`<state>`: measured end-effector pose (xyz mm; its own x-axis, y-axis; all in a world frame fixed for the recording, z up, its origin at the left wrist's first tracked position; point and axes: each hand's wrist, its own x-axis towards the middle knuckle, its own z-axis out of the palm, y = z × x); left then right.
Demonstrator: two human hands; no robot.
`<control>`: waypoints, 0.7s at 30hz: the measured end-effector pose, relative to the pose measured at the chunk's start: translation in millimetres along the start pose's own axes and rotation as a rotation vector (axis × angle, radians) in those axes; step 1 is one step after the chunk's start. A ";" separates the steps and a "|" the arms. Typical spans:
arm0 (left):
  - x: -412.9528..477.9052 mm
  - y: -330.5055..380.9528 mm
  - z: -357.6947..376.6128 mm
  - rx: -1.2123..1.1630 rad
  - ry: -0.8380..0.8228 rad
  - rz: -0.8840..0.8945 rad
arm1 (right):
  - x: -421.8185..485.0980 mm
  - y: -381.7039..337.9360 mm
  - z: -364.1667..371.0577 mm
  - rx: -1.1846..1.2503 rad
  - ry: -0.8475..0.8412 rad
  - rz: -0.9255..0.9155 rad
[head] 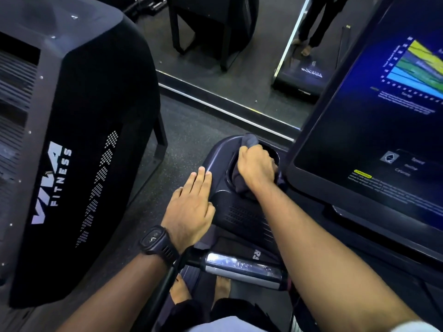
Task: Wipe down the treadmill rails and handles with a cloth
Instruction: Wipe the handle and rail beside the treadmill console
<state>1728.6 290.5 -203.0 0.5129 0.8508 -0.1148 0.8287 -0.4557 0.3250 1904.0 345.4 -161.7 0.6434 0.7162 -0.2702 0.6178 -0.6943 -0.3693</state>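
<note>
Dark gym floor [191, 130] below, right hand [256, 168] clenching the cloth [241, 185] inside the console [239, 212] cup holder [233, 162], left hand [191, 209] resting flat, fingers straight, on the console's edge.

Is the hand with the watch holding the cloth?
No, the left hand, next to the watch, lies flat on the treadmill console, while the right hand grips the cloth.

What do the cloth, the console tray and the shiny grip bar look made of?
The cloth is soft dark fabric, matte; it bunches in the right hand. The console tray is probably moulded plastic, dark, with a soft sheen on its rounded rim. The grip bar looks like polished or plated metal, given its bright mirror-like glints.
</note>
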 end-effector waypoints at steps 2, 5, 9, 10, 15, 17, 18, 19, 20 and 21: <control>3.8 0.8 -0.4 -0.009 -0.003 -0.004 | 8.2 -9.7 4.4 0.057 -0.018 0.081; 5.5 1.4 0.3 -0.020 -0.012 -0.007 | 10.4 -14.3 11.6 0.128 -0.094 0.126; 6.9 1.8 1.2 -0.025 -0.013 0.001 | 9.7 -4.5 6.9 0.073 -0.201 0.039; 7.1 2.3 1.4 -0.026 -0.016 0.003 | 7.7 -1.3 5.2 0.051 -0.221 0.006; 8.5 2.6 1.5 -0.017 -0.020 0.002 | -6.3 18.1 -5.8 -0.264 -0.240 -0.253; 9.5 3.5 0.8 -0.010 -0.025 0.004 | -7.8 20.9 -15.1 -0.386 -0.282 -0.295; 9.7 4.2 0.2 -0.012 -0.027 0.005 | -7.3 22.2 -17.4 -0.455 -0.277 -0.318; 10.0 4.1 -0.1 -0.012 -0.026 0.006 | -6.7 23.0 -17.7 -0.536 -0.245 -0.362; 10.1 3.7 -1.0 -0.006 -0.027 0.011 | -8.1 24.9 -15.7 -0.657 -0.185 -0.419; 9.6 2.7 -1.3 0.007 -0.030 0.017 | -13.1 28.3 -12.0 -0.807 -0.102 -0.478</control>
<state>1735.5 297.8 -202.0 0.5336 0.8344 -0.1378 0.8211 -0.4721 0.3208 1918.6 315.5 -157.9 0.2217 0.9141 -0.3396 0.9569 -0.1370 0.2560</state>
